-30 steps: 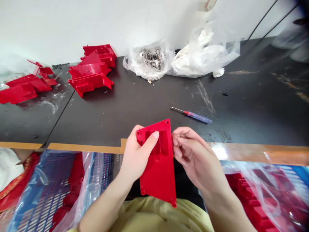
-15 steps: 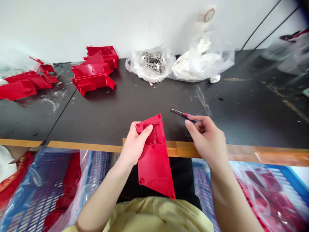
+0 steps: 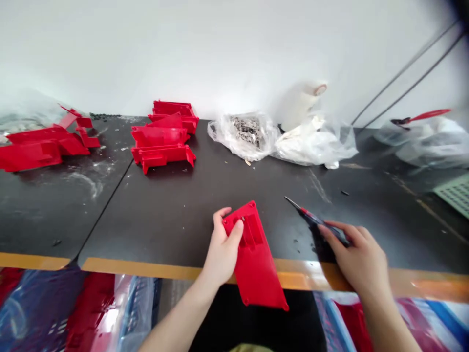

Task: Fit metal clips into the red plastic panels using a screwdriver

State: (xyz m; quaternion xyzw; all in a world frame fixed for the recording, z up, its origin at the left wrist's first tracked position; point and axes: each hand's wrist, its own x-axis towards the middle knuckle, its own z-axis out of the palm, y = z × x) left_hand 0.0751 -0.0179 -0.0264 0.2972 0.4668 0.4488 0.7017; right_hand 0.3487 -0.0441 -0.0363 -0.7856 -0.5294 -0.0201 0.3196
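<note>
My left hand (image 3: 222,247) is closed on a flat red plastic panel (image 3: 258,281), thumb on its front face beside a recessed rectangular compartment (image 3: 252,231). The panel hangs tilted over the table's front edge, with small round posts at its corners. To the right, the fingers of my right hand (image 3: 361,259) are closed around the handle of a screwdriver (image 3: 311,215). Its thin metal shaft points up and left, away from the panel. Part of the handle is hidden by my fingers.
Red plastic parts stand in a stack (image 3: 161,139) and in another group (image 3: 36,146) at left. Behind are a bag of small dark and metallic pieces (image 3: 247,134) and a white-filled bag (image 3: 304,146). Crates with red parts (image 3: 88,313) sit below the orange-taped edge (image 3: 139,268).
The view has tilted up, so things sit lower in it. My right hand has shifted right with the screwdriver, whose handle now shows more. My left hand still holds the panel.
</note>
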